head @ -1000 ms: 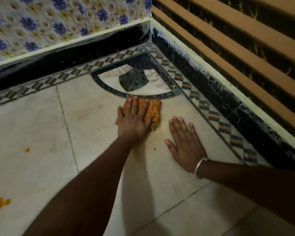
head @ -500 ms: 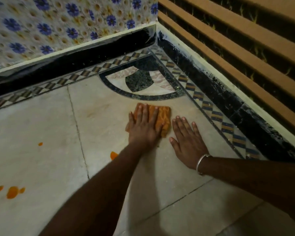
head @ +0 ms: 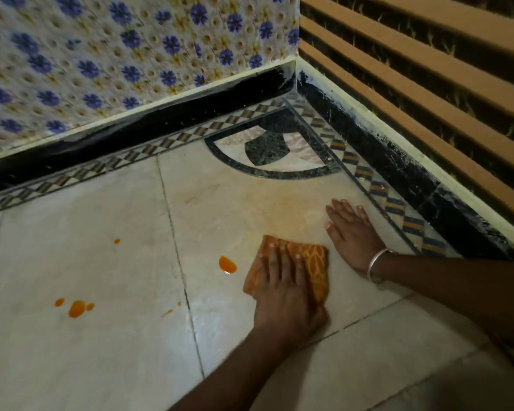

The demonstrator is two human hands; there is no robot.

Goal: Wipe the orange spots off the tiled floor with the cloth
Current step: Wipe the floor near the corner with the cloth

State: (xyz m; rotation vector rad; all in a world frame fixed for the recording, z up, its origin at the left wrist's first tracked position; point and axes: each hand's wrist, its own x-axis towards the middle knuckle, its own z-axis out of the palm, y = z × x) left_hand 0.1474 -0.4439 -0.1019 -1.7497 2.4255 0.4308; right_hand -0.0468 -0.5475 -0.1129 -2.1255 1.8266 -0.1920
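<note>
My left hand (head: 285,289) presses flat on a folded orange patterned cloth (head: 312,262) on the pale tiled floor (head: 107,351), fingers straight. A wet orange spot (head: 227,264) lies just left of the cloth. Further left sits a cluster of orange spots (head: 77,308), a small one (head: 117,241) above it, and a faint streak (head: 167,313) near the tile joint. My right hand (head: 353,232), with a silver bangle on the wrist, rests flat on the floor to the right of the cloth, apart from it. A faint orange smear (head: 282,212) tints the tile ahead of the cloth.
The floor meets two walls in a corner: a flower-patterned wall (head: 131,54) at the back and a slatted brown wall (head: 428,84) on the right, both above a black skirting (head: 190,114). A dark quarter-circle inlay (head: 267,149) fills the corner.
My left hand has dragged the cloth back toward me and slightly left, away from the inlay. The right hand has stayed flat on the floor. More orange spots have come into view.
</note>
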